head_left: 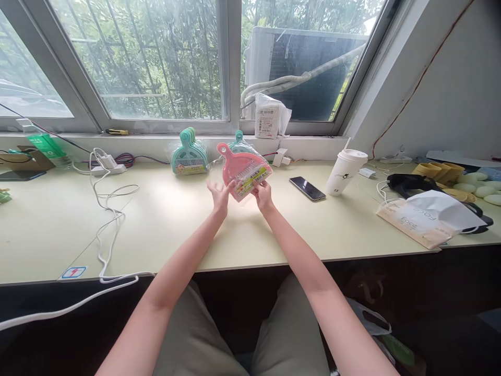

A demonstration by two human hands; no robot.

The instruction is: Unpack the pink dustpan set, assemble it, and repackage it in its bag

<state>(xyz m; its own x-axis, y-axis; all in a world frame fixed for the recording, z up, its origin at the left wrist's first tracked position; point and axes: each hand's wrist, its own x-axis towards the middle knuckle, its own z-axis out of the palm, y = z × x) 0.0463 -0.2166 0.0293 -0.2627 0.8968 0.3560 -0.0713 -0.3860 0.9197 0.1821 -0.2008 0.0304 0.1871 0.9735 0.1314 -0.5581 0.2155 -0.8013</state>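
Observation:
A pink dustpan with a brush (pixel 239 164), wrapped in clear plastic with a yellow-green label, is held up tilted above the table. My right hand (pixel 263 194) grips its lower right edge, thumb on the label side. At the lower left edge is my left hand (pixel 219 196), its thumb against the wrapping and its other fingers spread apart, slightly blurred. Just behind, a green dustpan (pixel 239 137) is mostly hidden by the pink one. To the left stands a row of wrapped green dustpans (pixel 189 152) near the window sill.
A phone (pixel 307 188) and a white paper cup with a straw (pixel 345 172) stand to the right, with a paper bag (pixel 428 216) beyond. White cables (pixel 111 209) trail over the table (pixel 164 230) at left, by a power strip (pixel 108 168) and a green-labelled bottle (pixel 47 146).

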